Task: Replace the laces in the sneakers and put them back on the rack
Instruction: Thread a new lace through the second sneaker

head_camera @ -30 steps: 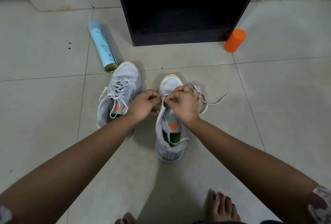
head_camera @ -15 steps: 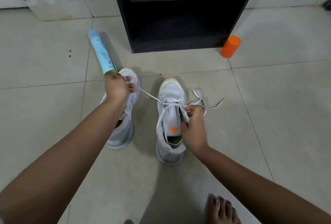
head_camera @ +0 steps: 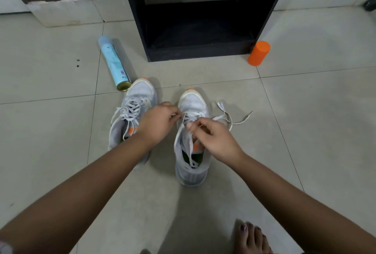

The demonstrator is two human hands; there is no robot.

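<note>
Left sneaker (head_camera: 135, 111) looks laced, right sneaker (head_camera: 192, 174) is only partly threaded, with left hand (head_camera: 156, 125) and right hand (head_camera: 215, 138) each in a grip pinched on its lace (head_camera: 189, 150); rack (head_camera: 199, 54) comes after.

The left hand (head_camera: 156, 123) and right hand (head_camera: 215, 142) are uncovered, as are both forearms. A pale sleeve edge (head_camera: 4, 248) is glimpsed at the left arm's upper end, its pattern not made out. The bare foot (head_camera: 253, 239) is shown with toenails (head_camera: 243, 228) painted dark purple.
</note>
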